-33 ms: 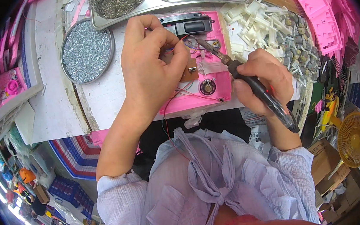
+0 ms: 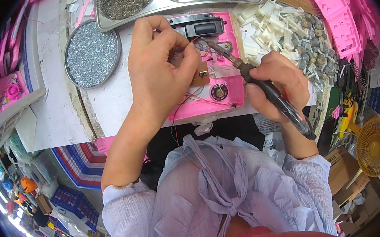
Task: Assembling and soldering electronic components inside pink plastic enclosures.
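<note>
A pink plastic toy housing lies on the white bench, with a black part, a brown circuit board and a small round speaker in it. Over its left side, my left hand is closed in a pinch on a thin red wire; the fingertips are partly hidden. My right hand grips a black-handled soldering iron. Its metal tip points up and left, close to the wires beside the black part. Loose red and green wires trail from the housing toward my lap.
A round dish of small screws stands left of the housing. Behind it is a metal tray with small metal parts. White plastic pieces and grey parts are heaped at the right. A yellow fan stands lower right.
</note>
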Demonstrator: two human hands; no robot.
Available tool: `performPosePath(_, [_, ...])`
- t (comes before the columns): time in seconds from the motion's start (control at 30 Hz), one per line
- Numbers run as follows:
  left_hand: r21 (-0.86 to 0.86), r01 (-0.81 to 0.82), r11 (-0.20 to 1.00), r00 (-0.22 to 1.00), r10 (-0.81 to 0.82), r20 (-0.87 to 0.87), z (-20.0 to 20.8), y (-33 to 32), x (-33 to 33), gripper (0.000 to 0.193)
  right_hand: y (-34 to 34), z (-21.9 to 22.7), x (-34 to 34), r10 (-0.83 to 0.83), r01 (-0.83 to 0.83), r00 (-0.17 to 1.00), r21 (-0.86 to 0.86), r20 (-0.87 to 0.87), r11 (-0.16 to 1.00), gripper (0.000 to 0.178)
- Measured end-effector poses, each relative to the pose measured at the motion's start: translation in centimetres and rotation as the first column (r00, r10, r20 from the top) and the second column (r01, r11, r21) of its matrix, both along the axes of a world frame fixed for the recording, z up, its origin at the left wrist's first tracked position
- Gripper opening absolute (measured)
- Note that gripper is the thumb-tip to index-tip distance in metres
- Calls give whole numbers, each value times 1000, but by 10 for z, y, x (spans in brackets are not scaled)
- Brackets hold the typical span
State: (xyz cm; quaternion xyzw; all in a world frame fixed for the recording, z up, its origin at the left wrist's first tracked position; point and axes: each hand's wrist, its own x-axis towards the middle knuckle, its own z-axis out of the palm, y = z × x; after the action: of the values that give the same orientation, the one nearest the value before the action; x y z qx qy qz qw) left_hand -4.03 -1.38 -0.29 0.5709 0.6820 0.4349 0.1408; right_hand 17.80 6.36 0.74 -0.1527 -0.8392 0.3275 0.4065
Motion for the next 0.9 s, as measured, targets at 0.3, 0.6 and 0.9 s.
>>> performPosePath(0.3, [-11, -8, 1000, 1000, 8, 25, 1, 0, 0, 6, 1, 0, 2, 22, -26, 996, 34, 92, 999, 31])
performPosePath(0.6, [-5, -19, 1000, 1000, 19, 22, 1, 0, 1, 7, 6, 1, 7, 52, -63, 993, 105, 107, 992, 28])
performPosePath(0.9, [-3, -30, 1000, 999, 30, 11, 0, 1, 3, 7, 7, 3, 9, 59, -64, 992, 44, 113, 997, 27])
